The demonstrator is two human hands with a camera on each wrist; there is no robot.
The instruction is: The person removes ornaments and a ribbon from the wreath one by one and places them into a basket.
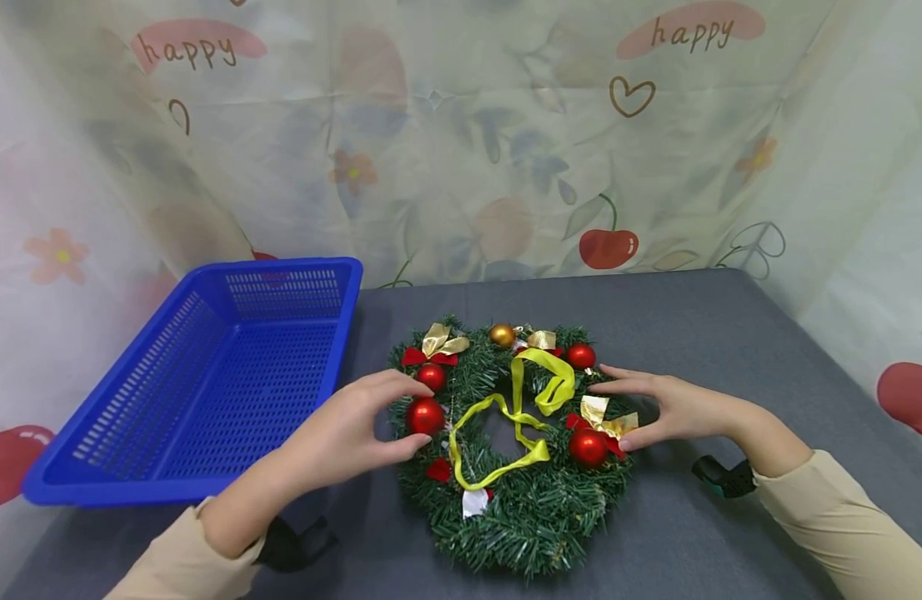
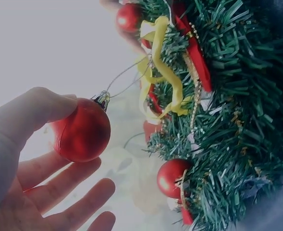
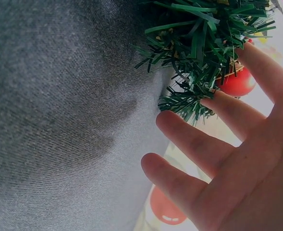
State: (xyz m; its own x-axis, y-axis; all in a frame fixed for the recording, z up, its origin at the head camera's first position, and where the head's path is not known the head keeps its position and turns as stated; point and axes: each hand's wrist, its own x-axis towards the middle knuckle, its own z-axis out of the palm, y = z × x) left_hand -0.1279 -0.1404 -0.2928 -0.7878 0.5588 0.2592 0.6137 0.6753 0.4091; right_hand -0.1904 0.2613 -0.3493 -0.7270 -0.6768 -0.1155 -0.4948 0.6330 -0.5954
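A round green wreath (image 1: 521, 525) lies on the grey table, trimmed with red baubles, red bows and gold bows. My left hand (image 1: 341, 433) pinches a shiny red bauble (image 2: 86, 130) between thumb and fingers at the wreath's left side. A thin silver loop runs from the bauble's cap towards the greenery. Over the wreath's middle trails a loose yellow ribbon (image 1: 536, 454). At the right edge, my right hand (image 1: 678, 408) has its fingers spread, with fingertips against the green needles (image 3: 189, 98). Its thumb is beside a red bow under another red bauble (image 1: 588, 448).
A blue plastic basket (image 1: 348, 308) with slotted walls stands left of the wreath. Behind the grey table (image 1: 671, 317) hangs a printed curtain (image 1: 461, 167), which also covers both sides.
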